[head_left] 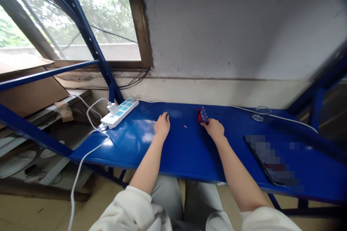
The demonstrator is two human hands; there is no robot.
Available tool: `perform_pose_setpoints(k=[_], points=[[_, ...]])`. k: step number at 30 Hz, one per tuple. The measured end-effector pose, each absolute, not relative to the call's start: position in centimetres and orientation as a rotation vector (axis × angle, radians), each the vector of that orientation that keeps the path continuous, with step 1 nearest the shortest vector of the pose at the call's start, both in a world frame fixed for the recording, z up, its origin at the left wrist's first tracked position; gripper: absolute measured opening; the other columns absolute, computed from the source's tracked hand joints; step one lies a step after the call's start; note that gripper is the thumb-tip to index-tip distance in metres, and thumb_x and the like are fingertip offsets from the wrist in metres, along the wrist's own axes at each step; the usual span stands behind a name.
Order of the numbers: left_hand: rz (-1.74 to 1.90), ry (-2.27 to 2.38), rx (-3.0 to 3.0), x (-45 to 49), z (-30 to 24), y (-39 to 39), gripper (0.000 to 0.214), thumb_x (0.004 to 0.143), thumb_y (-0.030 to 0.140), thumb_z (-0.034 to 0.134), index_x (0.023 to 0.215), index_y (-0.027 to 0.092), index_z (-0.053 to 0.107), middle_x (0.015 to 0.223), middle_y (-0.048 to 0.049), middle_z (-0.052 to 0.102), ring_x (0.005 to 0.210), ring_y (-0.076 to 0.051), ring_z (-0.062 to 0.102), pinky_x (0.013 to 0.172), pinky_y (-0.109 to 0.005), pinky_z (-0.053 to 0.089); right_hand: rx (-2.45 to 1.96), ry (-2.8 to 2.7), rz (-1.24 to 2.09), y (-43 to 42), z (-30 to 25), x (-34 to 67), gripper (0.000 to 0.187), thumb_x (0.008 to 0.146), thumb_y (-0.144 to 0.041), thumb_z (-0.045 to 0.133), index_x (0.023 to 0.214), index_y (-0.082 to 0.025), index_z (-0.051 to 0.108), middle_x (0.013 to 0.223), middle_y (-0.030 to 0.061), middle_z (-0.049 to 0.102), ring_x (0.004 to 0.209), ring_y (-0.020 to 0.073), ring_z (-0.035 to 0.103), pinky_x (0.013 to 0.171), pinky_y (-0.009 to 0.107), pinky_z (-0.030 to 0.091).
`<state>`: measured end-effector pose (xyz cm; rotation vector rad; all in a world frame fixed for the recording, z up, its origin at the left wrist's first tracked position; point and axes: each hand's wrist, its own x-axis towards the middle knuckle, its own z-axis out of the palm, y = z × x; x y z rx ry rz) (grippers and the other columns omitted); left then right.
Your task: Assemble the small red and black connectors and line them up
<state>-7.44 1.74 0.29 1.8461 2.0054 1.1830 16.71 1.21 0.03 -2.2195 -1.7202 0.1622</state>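
Over the blue tabletop [187,151], our right hand [216,129] bends its fingers at the near end of a small red-and-clear piece [200,116]; whether they grip it, we cannot tell. Our left hand [162,125] curls well apart, its grasp unclear. A white cable [284,118] runs behind.

Cannot confirm contact of right hand [216,130] with red-and-clear item [200,115], nor identify small bits [217,114] or pixelated slab [264,159]; lose white cable [73,196] at bottom edge.
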Motion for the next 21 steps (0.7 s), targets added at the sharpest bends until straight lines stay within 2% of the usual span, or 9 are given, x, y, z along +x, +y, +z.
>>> perform_pose_setpoints(k=[3, 6, 9, 12, 21], points=[[1.239, 1.896, 1.781, -7.5, 0.2, 2.1, 0.017, 0.082, 0.023, 0.042, 0.09, 0.021, 0.056, 0.076, -0.0061, 0.061, 0.065, -0.016, 0.057, 0.059, -0.024, 0.038, -2.23, -1.766, 0.101, 0.8, 0.6, 16.1, 0.03, 0.075, -0.043, 0.053, 0.071, -0.014, 0.061, 0.07, 0.014, 0.061, 0.065, 0.0228, 0.06, 0.052, 0.028, 0.038], [1.389, 1.529, 1.583, -6.8, 0.2, 2.4, 0.013, 0.081, 0.026, 0.043, 0.089, 0.019, 0.052, 0.069, -0.0006, 0.059, 0.046, -0.008, 0.05, 0.049, -0.02, 0.037, -1.99, -1.912, 0.16, 0.4, 1.1, 14.9, 0.039, 0.081, -0.045, 0.042, 0.055, -0.017, 0.055, 0.059, 0.0107, 0.058, 0.059, 0.02, 0.058, 0.052, 0.027, 0.037], [1.422, 1.164, 1.421, -5.5, 0.5, 2.0, 0.019, 0.079, 0.033, 0.047, 0.091, 0.018, 0.047, 0.072, 0.0005, 0.06, 0.037, -0.004, 0.043, 0.042, -0.019, 0.036, -1.658, -1.894, 0.377, -0.1, 1.3, 13.1, 0.045, 0.084, -0.05, 0.03, 0.059, -0.02, 0.052, 0.058, 0.0058, 0.058, 0.058, 0.0166, 0.056, 0.055, 0.025, 0.037], [1.352, 0.957, 1.372, -4.1, 0.9, 1.2, 0.024, 0.077, 0.035, 0.05, 0.091, 0.017, 0.044, 0.076, -0.0007, 0.061, 0.037, -0.003, 0.045, 0.04, -0.018, 0.035, -1.43, -1.798, 0.619, -0.5, 1.2, 11.6, 0.048, 0.085, -0.054, 0.023, 0.065, -0.02, 0.05, 0.059, 0.0018, 0.057, 0.055, 0.0137, 0.054, 0.057, 0.024, 0.038], [1.217, 0.835, 1.413, -3.2, 1.0, 0.3, 0.023, 0.077, 0.033, 0.049, 0.092, 0.016, 0.043, 0.079, -0.0025, 0.061, 0.036, -0.004, 0.049, 0.036, -0.017, 0.033, -1.196, -1.468, 0.934, 0.3, -0.2, 11.0, 0.048, 0.077, -0.062, 0.034, 0.055, -0.02, 0.038, 0.046, -0.0038, 0.039, 0.039, 0.008, 0.035, 0.042, 0.023, 0.031]])
